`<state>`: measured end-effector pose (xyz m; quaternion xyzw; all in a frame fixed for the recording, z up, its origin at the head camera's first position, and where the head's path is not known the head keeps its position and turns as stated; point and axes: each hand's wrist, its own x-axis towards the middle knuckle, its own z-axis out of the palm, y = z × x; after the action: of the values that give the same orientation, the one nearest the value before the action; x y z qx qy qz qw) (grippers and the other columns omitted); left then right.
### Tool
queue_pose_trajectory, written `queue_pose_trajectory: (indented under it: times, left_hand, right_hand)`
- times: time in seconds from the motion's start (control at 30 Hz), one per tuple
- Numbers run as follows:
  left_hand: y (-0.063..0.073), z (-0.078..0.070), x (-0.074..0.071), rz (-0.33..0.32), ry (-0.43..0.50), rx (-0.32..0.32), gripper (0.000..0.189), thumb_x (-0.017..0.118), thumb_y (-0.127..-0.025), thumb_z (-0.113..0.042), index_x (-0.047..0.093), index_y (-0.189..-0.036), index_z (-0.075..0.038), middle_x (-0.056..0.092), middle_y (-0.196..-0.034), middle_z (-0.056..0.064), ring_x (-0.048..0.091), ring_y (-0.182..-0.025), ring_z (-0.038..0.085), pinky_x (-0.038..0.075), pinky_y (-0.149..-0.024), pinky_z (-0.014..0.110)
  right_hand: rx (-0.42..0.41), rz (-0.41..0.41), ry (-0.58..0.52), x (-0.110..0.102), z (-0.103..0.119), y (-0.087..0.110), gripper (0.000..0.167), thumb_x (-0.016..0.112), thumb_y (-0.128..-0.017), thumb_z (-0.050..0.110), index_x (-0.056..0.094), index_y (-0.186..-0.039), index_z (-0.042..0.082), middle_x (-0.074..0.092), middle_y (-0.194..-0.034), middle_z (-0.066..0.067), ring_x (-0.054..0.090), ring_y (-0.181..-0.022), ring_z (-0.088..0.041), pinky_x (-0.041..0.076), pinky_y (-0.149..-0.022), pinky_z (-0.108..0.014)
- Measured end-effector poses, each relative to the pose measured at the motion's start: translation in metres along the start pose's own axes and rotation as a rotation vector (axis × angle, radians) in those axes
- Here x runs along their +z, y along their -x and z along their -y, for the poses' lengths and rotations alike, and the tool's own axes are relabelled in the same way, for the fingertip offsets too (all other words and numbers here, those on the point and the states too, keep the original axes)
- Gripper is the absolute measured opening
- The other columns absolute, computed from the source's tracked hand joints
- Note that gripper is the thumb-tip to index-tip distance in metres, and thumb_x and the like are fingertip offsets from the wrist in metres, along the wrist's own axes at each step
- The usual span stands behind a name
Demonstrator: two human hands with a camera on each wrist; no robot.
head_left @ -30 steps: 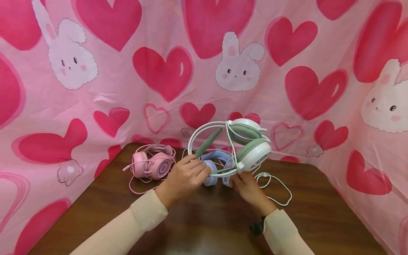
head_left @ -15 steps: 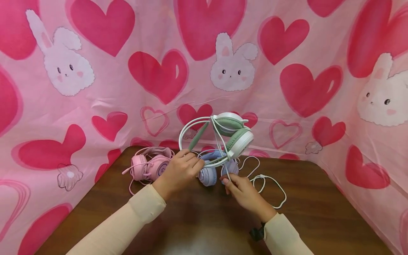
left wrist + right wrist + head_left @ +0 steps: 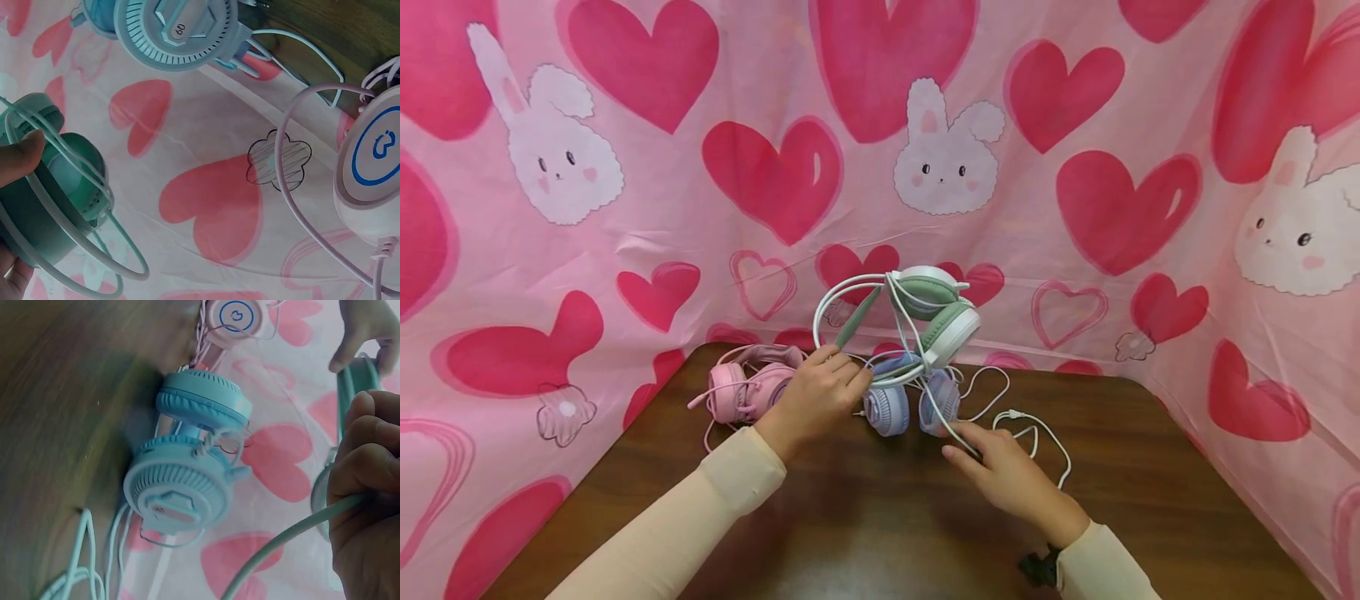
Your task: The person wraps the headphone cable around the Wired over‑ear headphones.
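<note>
My left hand grips the headband of a white headset with green ear cushions, holding it tilted above the table. In the left wrist view, the thumb lies over the green padded headband. Thin white cable is looped around the headset's band. From there, a length of white cable runs down to my right hand, which pinches it over the table. The right wrist view shows this cable emerging from under the curled fingers.
A light blue headset stands on the brown table behind the hands. Left of it sits a pink headset, partly hidden by the left hand. A loose white cable lies at the right. Heart-patterned cloth encloses the table.
My right hand has moved from beside the lower ear cup down and to the right, drawing the cable along. The green-and-white headset has shifted left in view with my left hand.
</note>
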<state>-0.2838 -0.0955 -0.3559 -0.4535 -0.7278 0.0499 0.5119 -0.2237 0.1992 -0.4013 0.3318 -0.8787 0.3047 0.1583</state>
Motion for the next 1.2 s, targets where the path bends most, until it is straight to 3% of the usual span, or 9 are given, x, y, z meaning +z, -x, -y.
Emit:
queue_pose_trajectory:
  times: [0.2,0.33,0.5,0.6,0.77,0.87,1.0,1.1,1.2]
  left_hand:
    - [0.010,0.008,-0.007,0.057,-0.027,-0.027,0.003,0.065,-0.088,-0.005,0.067,-0.090,-0.007,0.069,-0.082,0.005,0.062,-0.078,0.021,0.047,-0.082,0.035]
    - [0.008,0.011,-0.005,0.062,-0.031,-0.011,0.005,0.064,-0.087,-0.003,0.066,-0.089,-0.007,0.068,-0.080,0.005,0.061,-0.077,0.021,0.047,-0.082,0.035]
    - [0.010,0.011,-0.005,0.062,-0.034,0.010,0.012,0.056,-0.090,-0.002,0.067,-0.088,-0.006,0.066,-0.077,0.005,0.059,-0.073,0.022,0.048,-0.080,0.035]
    - [0.012,0.007,-0.007,0.072,-0.036,0.029,0.017,0.051,-0.092,0.000,0.066,-0.089,-0.006,0.066,-0.077,0.005,0.059,-0.074,0.022,0.047,-0.080,0.035]
    - [0.011,-0.002,-0.008,0.066,-0.034,0.044,0.022,0.046,-0.093,0.002,0.064,-0.086,-0.007,0.063,-0.075,0.003,0.058,-0.073,0.021,0.047,-0.080,0.035]
    - [0.012,-0.006,-0.008,0.050,-0.031,0.036,0.025,0.042,-0.094,0.001,0.064,-0.085,-0.007,0.062,-0.073,0.003,0.057,-0.071,0.022,0.047,-0.079,0.036]
    - [0.011,-0.008,-0.009,0.056,-0.012,0.023,0.028,0.039,-0.097,-0.001,0.064,-0.088,-0.006,0.062,-0.074,0.004,0.056,-0.073,0.023,0.047,-0.079,0.037]
    - [0.010,-0.008,-0.010,0.077,0.003,0.023,0.027,0.039,-0.098,-0.001,0.065,-0.092,-0.006,0.063,-0.078,0.005,0.056,-0.075,0.023,0.046,-0.081,0.037]
    - [0.007,-0.010,-0.011,0.091,0.004,0.037,0.030,0.037,-0.099,0.000,0.067,-0.096,-0.005,0.065,-0.081,0.004,0.057,-0.077,0.022,0.046,-0.082,0.037]
  right_hand:
    - [-0.054,0.022,0.054,-0.017,0.011,0.010,0.031,0.069,-0.091,0.022,0.064,-0.121,0.017,0.044,-0.067,0.021,0.045,-0.063,0.001,0.042,-0.057,-0.022]
    - [-0.052,-0.008,0.073,-0.036,0.016,0.019,0.034,0.071,-0.089,0.019,0.065,-0.123,0.016,0.041,-0.064,0.024,0.044,-0.061,0.002,0.040,-0.056,-0.021]
    - [-0.060,-0.067,0.038,-0.058,0.025,0.023,0.038,0.075,-0.084,0.012,0.067,-0.122,0.014,0.066,-0.086,0.017,0.056,-0.069,0.001,0.047,-0.060,-0.017]
    - [-0.095,-0.108,0.054,-0.071,0.030,0.023,0.042,0.077,-0.081,0.008,0.068,-0.121,0.015,0.067,-0.087,0.016,0.056,-0.068,0.001,0.046,-0.061,-0.014]
    - [-0.228,-0.180,0.069,-0.091,0.039,0.019,0.046,0.081,-0.076,0.008,0.068,-0.120,0.014,0.059,-0.076,0.018,0.044,-0.059,0.002,0.037,-0.052,-0.014]
    - [-0.327,-0.239,0.027,-0.100,0.043,0.016,0.037,0.079,-0.083,0.022,0.069,-0.116,0.008,0.062,-0.078,0.014,0.043,-0.058,0.004,0.034,-0.048,-0.013]
    - [-0.440,-0.309,-0.046,-0.112,0.054,0.013,0.040,0.069,-0.090,0.034,0.071,-0.108,-0.001,0.065,-0.076,0.006,0.040,-0.054,0.004,0.029,-0.042,-0.012]
    - [-0.491,-0.350,-0.063,-0.121,0.067,0.011,0.040,0.069,-0.090,0.033,0.071,-0.101,-0.005,0.068,-0.081,0.001,0.034,-0.051,0.002,0.026,-0.042,-0.010]
    - [-0.541,-0.381,-0.115,-0.128,0.075,0.008,0.037,0.072,-0.088,0.028,0.071,-0.096,-0.009,0.070,-0.086,-0.003,0.041,-0.054,0.001,0.028,-0.044,-0.010]
